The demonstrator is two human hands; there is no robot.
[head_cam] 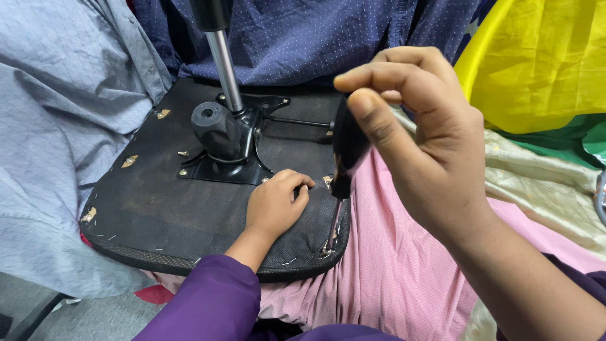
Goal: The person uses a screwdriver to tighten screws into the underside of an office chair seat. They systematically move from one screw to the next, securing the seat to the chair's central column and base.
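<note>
An upturned black chair seat (170, 208) lies on cloth, its black metal mechanism (224, 136) and chrome gas cylinder (224, 63) sticking up. My left hand (274, 205) rests on the seat's underside just right of the mechanism plate, fingers curled loosely, holding nothing. My right hand (420, 142) grips the black handle of a screwdriver (346, 151). Its metal shaft points down to the seat's near right edge, where the tip meets a staple or screw (327, 249).
Several screws and torn spots dot the seat underside. Grey cloth (57, 126) lies on the left, blue dotted cloth (315, 38) behind, pink cloth (391, 265) under the seat's right side, yellow and green cloth (543, 63) at the right.
</note>
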